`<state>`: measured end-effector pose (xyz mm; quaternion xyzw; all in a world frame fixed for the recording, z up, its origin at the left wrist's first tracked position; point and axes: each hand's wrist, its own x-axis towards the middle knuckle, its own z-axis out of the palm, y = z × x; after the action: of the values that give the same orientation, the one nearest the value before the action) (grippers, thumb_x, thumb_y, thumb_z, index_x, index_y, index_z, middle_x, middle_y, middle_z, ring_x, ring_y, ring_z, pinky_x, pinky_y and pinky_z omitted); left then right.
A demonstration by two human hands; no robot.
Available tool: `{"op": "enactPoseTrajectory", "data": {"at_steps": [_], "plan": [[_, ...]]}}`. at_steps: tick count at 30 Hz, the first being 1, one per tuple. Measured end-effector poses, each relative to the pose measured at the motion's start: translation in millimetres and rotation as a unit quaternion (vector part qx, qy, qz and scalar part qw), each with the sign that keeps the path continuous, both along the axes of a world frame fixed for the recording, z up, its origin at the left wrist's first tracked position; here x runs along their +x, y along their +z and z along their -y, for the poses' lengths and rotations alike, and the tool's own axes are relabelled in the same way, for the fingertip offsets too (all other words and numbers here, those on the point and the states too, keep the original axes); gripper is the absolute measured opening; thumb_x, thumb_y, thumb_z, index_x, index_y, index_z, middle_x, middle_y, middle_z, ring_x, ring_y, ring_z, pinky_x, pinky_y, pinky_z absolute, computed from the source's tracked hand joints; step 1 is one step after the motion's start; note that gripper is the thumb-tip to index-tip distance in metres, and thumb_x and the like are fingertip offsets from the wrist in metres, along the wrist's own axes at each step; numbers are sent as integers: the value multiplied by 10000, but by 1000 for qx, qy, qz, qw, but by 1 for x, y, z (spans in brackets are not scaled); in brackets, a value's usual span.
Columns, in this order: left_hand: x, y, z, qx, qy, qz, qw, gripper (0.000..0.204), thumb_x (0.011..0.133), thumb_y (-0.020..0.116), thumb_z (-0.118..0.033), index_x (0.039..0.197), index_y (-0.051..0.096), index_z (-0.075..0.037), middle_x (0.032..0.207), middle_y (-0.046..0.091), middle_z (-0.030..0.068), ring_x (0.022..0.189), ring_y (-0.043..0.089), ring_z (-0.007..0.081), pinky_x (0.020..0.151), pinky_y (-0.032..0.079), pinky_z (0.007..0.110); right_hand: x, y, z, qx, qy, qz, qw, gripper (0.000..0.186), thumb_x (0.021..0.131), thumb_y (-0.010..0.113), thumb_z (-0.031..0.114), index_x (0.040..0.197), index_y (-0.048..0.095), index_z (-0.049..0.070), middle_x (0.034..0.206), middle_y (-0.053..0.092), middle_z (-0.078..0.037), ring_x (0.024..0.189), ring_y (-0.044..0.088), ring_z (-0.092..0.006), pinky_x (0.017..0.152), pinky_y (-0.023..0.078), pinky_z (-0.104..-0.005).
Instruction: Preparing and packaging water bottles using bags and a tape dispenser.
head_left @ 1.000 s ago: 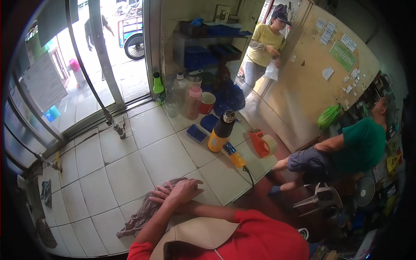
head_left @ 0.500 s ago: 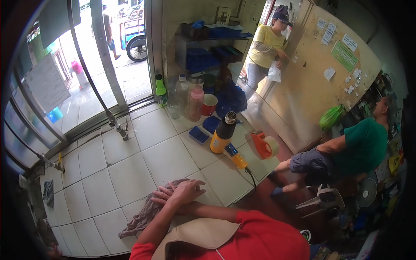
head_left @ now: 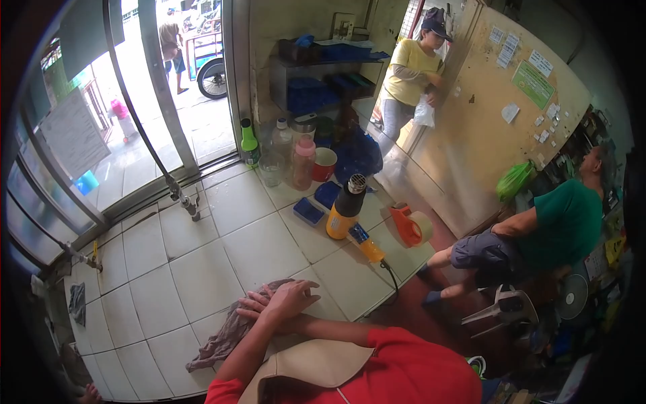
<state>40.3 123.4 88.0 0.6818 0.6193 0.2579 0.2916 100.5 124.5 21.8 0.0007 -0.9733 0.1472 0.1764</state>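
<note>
My forearms cross at the counter's near side. My left hand [head_left: 294, 298] rests on top of my right wrist, its fingers loosely bent and apart, holding nothing. Beneath it, my right hand [head_left: 254, 305] lies with fingers spread on a crumpled grey-brown cloth [head_left: 217, 343]. The cloth stretches toward the lower left, partly covered by my left forearm. Farther off stands a yellow-and-black heat gun [head_left: 343, 214], nozzle up, its cord running over the counter's edge. Neither hand touches it.
On the tiled counter [head_left: 202, 269] are a blue tray [head_left: 309, 211], an orange tape dispenser [head_left: 408, 229], a red cup [head_left: 324, 163], a pink bottle [head_left: 304, 161] and a green bottle [head_left: 249, 143]. A person in yellow [head_left: 412, 74] stands by the doorway; another in green [head_left: 568, 215] sits right.
My hands and the cloth keep their places. Outside the glass, a passer-by has shifted slightly right and bent an arm. The view has tilted very slightly.
</note>
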Motion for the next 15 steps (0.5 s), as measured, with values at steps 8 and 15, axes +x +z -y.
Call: {"op": "enactPoseTrajectory", "data": {"at_steps": [8, 15], "plan": [[1, -2, 1, 16, 2, -10, 1000, 312, 849, 725, -241, 1128, 699, -104, 832, 674, 80, 764, 642, 289, 720, 494, 386, 0, 3, -1, -11, 10, -16, 1000, 568, 984, 429, 424, 1495, 379, 181, 1589, 318, -140, 1465, 292, -395, 1173, 173, -653], [0, -4, 1, 8, 5, 1, 1000, 312, 850, 725, -242, 1128, 699, -103, 827, 673, 79, 762, 641, 288, 718, 493, 388, 0, 4, 1, -2, 9, -20, 1000, 570, 983, 428, 426, 1495, 375, 181, 1590, 317, -141, 1461, 300, -399, 1167, 184, -658]]}}
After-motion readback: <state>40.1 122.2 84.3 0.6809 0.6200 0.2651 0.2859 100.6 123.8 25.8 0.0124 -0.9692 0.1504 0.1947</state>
